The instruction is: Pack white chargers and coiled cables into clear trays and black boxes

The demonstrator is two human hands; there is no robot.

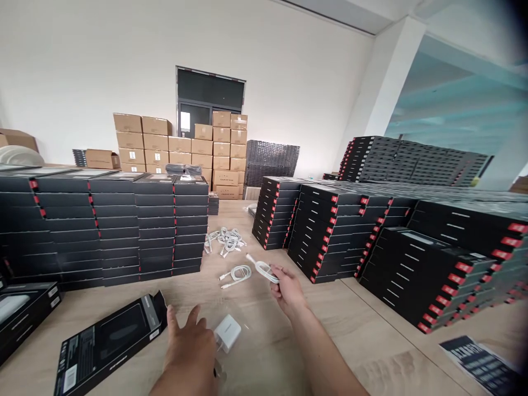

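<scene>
My right hand (287, 289) is closed on a coiled white cable (262, 269) held just above the wooden table (264, 308). My left hand (190, 344) hovers low over the table with its fingers spread. A white charger plug (227, 332) lies right beside its fingertips. To the left of that hand an open black product box (108, 342) lies flat. A second coiled white cable (237, 274) rests on the table in front of my right hand. Further back sits a loose pile of white cables (225, 240).
Tall stacks of black boxes (103, 225) stand on the left; more stacks (371, 242) fill the right side. Brown cartons (181, 151) and black crates (271, 159) line the back wall. A black printed sheet (480, 366) lies at the bottom right.
</scene>
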